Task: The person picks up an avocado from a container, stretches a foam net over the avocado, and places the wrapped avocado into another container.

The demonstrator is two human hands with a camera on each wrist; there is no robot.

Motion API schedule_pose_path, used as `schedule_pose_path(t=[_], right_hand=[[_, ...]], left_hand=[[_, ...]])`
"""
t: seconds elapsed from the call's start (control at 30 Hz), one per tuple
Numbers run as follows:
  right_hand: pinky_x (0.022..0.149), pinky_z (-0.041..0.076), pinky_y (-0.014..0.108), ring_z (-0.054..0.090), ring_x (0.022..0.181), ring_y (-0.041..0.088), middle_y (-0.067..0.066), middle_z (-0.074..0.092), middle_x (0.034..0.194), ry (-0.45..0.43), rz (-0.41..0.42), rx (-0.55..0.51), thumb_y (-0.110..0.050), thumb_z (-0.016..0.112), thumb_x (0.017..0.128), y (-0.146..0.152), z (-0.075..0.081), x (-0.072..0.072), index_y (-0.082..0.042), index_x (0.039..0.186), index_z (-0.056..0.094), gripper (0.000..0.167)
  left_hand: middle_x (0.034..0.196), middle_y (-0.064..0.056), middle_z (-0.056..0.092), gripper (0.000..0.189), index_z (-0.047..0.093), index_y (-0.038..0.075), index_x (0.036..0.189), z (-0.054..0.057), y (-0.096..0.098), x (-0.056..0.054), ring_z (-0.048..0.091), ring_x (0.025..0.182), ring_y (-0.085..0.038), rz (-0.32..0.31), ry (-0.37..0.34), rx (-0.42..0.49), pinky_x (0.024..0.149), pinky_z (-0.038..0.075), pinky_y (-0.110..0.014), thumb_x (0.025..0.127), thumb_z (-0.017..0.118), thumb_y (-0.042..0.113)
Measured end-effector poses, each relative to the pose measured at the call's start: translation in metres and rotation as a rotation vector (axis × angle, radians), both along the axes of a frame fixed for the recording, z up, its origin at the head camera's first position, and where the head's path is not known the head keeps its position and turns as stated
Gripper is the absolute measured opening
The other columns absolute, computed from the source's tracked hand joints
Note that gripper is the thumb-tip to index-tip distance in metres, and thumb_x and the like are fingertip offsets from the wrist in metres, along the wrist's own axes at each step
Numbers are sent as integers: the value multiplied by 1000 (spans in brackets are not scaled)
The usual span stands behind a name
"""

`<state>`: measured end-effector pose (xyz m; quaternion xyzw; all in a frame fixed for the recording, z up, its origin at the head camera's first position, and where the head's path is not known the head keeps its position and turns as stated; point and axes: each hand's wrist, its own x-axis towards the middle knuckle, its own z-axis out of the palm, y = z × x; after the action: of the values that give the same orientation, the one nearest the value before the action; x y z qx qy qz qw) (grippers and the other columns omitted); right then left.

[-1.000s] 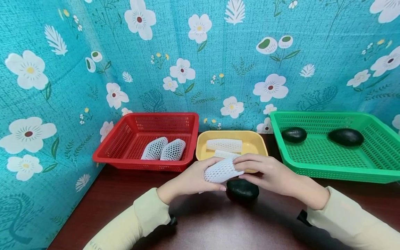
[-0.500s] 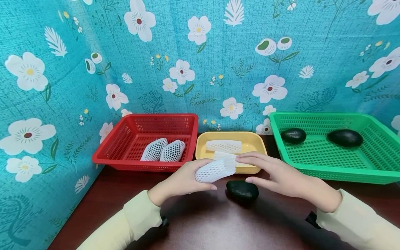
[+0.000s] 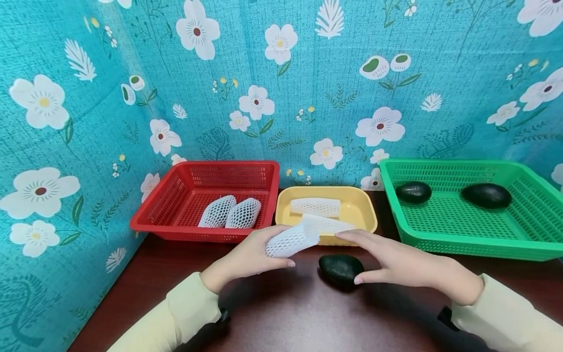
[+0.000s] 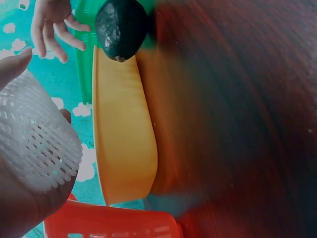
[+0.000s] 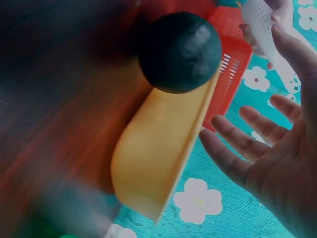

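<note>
My left hand (image 3: pixel 246 255) holds a white foam net sleeve (image 3: pixel 292 240), its fingers curled round the closed-looking lower end and the flared end pointing right. On the dark table lies a dark green avocado (image 3: pixel 340 270), between the two hands. My right hand (image 3: pixel 400 259) is spread over the avocado's right side, thumb close to its near right end and fingers reaching past its far side. In the right wrist view the right hand's fingers (image 5: pixel 233 144) are extended and hold nothing, with the avocado (image 5: pixel 181 52) beyond them.
Behind the hands, a yellow tray (image 3: pixel 358 205) holds foam sleeves (image 3: pixel 315 207). At left, a red basket (image 3: pixel 176 208) contains two net-wrapped pieces (image 3: pixel 243 212). A green basket (image 3: pixel 444 217) at right has two avocados (image 3: pixel 487 194). A floral cloth (image 3: pixel 281 122) hangs behind.
The left hand has moved left and slightly down with the foam sleeve. My right hand has come off the sleeve, shifted right and lowered towards the avocado, which stays put.
</note>
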<state>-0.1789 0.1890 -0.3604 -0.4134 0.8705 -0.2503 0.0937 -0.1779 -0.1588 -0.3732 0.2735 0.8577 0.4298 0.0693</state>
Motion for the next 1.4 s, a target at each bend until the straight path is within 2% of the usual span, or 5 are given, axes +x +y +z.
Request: schedule_pose_path(t=[0.23, 0.6, 0.93, 1.2, 1.4], right_hand=[[106, 45, 31, 49, 135, 22, 4, 47, 152, -24, 58, -64, -40, 75, 93, -1, -16, -2, -13, 156, 38, 78], [105, 46, 40, 51, 130, 23, 6, 50, 146, -42, 14, -13, -39, 81, 89, -9, -38, -5, -12, 153, 43, 79], [101, 49, 40, 55, 121, 18, 2, 53, 137, -9, 13, -23, -32, 86, 85, -18, -49, -7, -11, 149, 48, 77], [101, 49, 41, 54, 121, 17, 0, 53, 137, -32, -3, -27, -30, 87, 83, -22, -53, -6, -13, 150, 48, 80], [100, 49, 41, 55, 120, 16, -3, 53, 136, -13, 1, -42, -28, 87, 83, -24, -57, -7, -16, 150, 48, 78]], left_hand=[[128, 12, 62, 71, 58, 23, 141, -6, -3, 1, 58, 110, -10, 14, -15, -22, 91, 54, -34, 78, 89, 33], [127, 7, 64, 71, 58, 18, 141, -15, -5, -1, 58, 107, -12, 9, 12, -37, 90, 53, -35, 79, 89, 34], [127, 9, 64, 70, 57, 19, 142, -22, -3, -1, 59, 107, -11, -4, -18, -40, 93, 53, -32, 81, 88, 33], [126, 8, 64, 68, 58, 17, 141, -23, -3, 0, 60, 106, -10, -19, -14, -18, 93, 52, -32, 81, 88, 31], [126, 8, 64, 68, 58, 17, 141, -23, -1, 0, 60, 106, -10, -18, -9, -18, 93, 52, -32, 81, 88, 31]])
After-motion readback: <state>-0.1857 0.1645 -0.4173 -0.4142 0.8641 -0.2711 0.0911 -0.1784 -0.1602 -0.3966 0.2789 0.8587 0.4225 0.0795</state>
